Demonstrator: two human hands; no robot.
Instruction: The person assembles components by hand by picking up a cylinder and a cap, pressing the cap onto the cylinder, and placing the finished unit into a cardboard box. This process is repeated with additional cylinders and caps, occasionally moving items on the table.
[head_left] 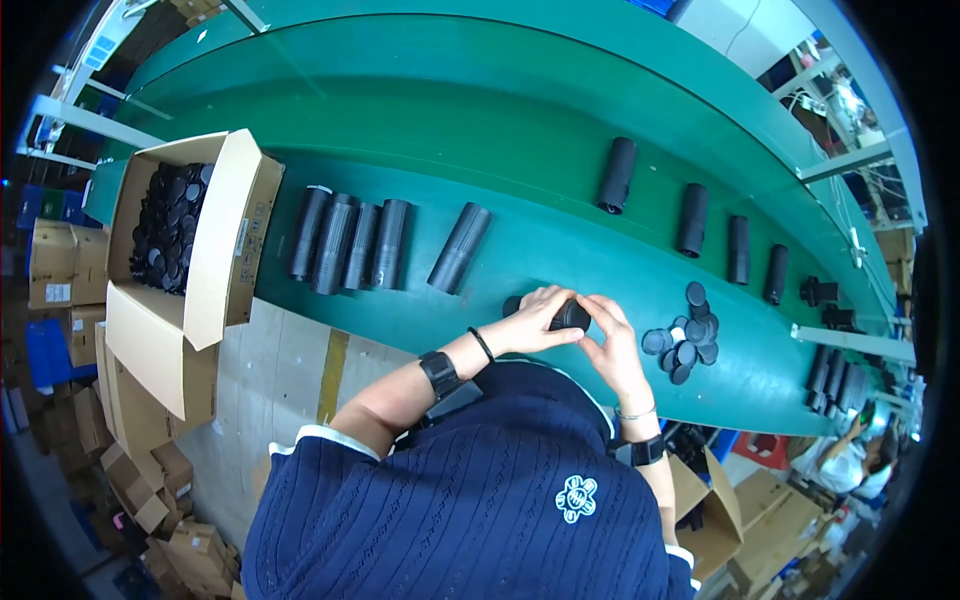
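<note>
A black cylindrical tube lies between my hands at the near edge of the green bench, one end turned toward me. My left hand is wrapped round its body from the left. On the right side, my right hand has its thumb and fingers closed at the tube's end; whether a separate disc is between them I cannot make out. Nearest to that hand is a loose pile of flat black round caps. Left of my hands a ribbed black tube lies by itself.
Several more black tubes lie side by side at the left. Beyond them stands an open carton full of black caps. Spaced-out tubes rest on the green conveyor. A metal post juts in at right; a person sits farther off.
</note>
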